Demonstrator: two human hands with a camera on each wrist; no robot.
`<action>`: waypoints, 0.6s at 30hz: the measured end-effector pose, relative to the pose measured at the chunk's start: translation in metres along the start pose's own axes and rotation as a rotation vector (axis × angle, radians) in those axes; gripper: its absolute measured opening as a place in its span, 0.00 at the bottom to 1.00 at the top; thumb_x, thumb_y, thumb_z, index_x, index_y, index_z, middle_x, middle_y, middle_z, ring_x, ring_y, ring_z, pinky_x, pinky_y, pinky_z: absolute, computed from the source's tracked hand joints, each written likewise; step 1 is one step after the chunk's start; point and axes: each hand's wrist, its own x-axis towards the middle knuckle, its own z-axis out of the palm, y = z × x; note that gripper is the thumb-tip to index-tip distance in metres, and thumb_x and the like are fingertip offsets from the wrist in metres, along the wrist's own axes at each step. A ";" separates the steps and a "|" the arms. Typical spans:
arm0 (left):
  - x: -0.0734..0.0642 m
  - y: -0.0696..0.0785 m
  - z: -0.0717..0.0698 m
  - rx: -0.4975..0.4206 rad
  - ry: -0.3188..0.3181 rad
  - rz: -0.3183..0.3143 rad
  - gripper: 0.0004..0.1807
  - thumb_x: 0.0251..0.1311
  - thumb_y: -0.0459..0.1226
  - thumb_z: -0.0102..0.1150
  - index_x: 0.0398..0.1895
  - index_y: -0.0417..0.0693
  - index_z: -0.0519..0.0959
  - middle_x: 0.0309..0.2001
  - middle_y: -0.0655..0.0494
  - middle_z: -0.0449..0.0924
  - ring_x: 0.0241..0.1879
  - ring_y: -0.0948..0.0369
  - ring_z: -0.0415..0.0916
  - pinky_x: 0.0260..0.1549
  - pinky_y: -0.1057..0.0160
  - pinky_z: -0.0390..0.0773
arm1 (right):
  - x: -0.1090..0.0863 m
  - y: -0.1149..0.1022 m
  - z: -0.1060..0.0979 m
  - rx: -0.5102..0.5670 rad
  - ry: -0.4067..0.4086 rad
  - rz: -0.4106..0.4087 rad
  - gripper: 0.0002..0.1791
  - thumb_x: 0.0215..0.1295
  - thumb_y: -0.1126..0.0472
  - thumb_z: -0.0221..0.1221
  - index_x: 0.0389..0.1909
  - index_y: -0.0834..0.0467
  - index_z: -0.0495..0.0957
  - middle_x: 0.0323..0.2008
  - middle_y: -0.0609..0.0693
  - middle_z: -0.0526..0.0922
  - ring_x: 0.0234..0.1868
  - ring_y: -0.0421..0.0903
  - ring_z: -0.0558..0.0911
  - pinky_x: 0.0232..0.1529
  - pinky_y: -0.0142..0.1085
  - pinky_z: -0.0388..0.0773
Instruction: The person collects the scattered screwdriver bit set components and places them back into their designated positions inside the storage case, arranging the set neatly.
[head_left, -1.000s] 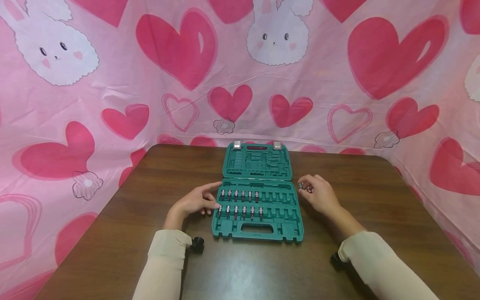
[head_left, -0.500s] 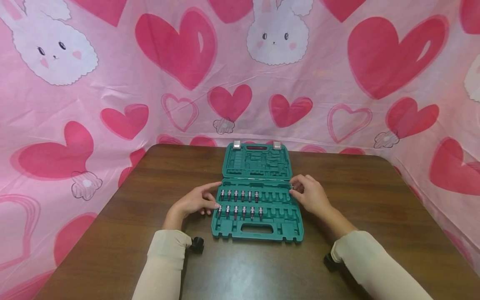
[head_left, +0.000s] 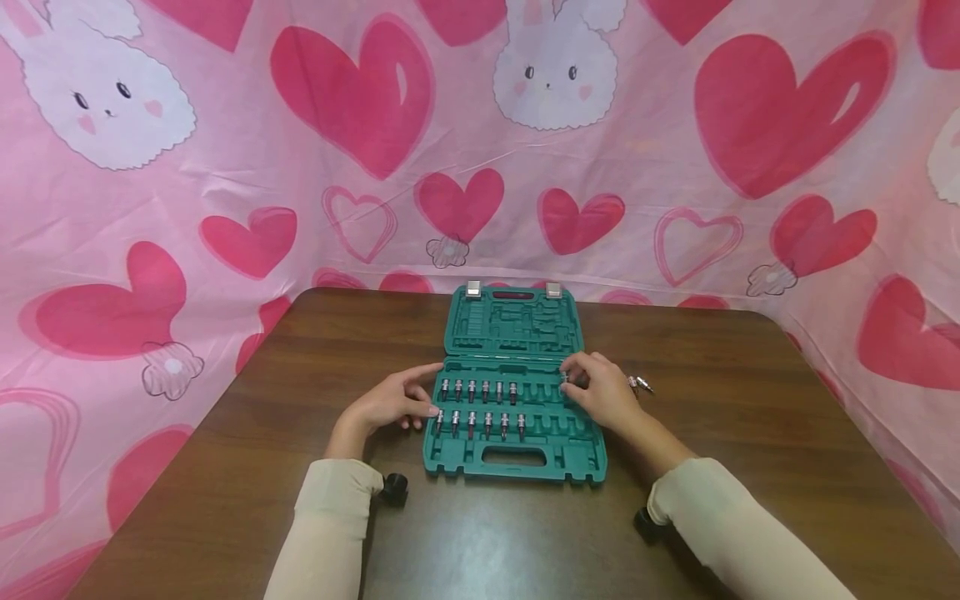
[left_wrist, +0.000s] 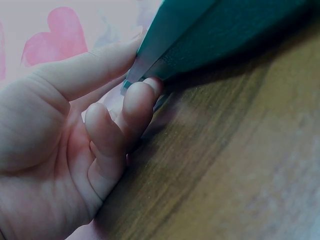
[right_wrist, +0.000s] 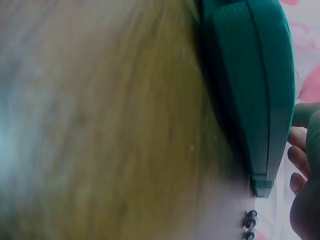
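Head view, held bit socket: a small, silvery bit socket (head_left: pixel 566 377) is pinched between thumb and forefinger of the right hand (head_left: pixel 602 392), over the right part of the upper slot row; its tip is masked by the fingers.
Head view, handling: judged light for its size, rigid, hardly fragile; the smooth metal may slip or roll if pinched at an edge. Best gripped across the thicker socket end, the bit left free.
Head view, upper row of bit sockets: six are seated (head_left: pixel 487 387) at the left; bright cylindrical heads, darker narrow shanks pointed toward the wearer.
Head view, lower row of bit sockets: six more (head_left: pixel 472 421), of similar look; vacant slots are seen to their right.
Head view, tool case: green, moulded, apparently stiff plastic (head_left: pixel 452 454), laid open on the wooden table (head_left: pixel 480 542); two metal latches (head_left: pixel 474 289) are borne on the lid.
Head view, left hand: rested (head_left: pixel 393 402) at the case's left edge, forefinger extended, other fingers loosely bent; nothing is lifted by it.
Left wrist view: the case edge is met by the digits; no bit socket is seen.
Right wrist view: loose bit sockets (right_wrist: pixel 251 219) are seen beyond the case's corner; the pinch itself cannot be made out.
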 end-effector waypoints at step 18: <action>0.000 0.000 0.000 0.000 0.002 0.002 0.41 0.58 0.36 0.68 0.74 0.56 0.60 0.33 0.46 0.83 0.23 0.54 0.77 0.22 0.61 0.76 | 0.006 -0.013 0.016 0.049 -0.042 -0.010 0.12 0.57 0.64 0.69 0.40 0.54 0.79 0.29 0.43 0.76 0.33 0.44 0.74 0.39 0.47 0.71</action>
